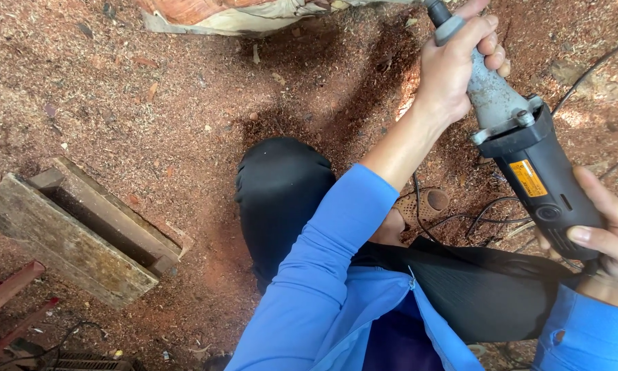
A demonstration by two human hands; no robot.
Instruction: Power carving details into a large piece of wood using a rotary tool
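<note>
The left hand [453,69] grips the grey metal neck of a black electric die grinder [522,148]; the right hand [611,237] wraps its rear body, fingers over the black casing, above reddish sawdust-covered ground [151,103].

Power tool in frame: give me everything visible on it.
The dark grey handheld power tool with a long pale metal neck slants from lower right to the top edge. A yellow label sits on its body, and bolts join neck to body. The left hand wraps the dusty neck; the right hand grips the rear body. The working tip is out of frame.
</note>
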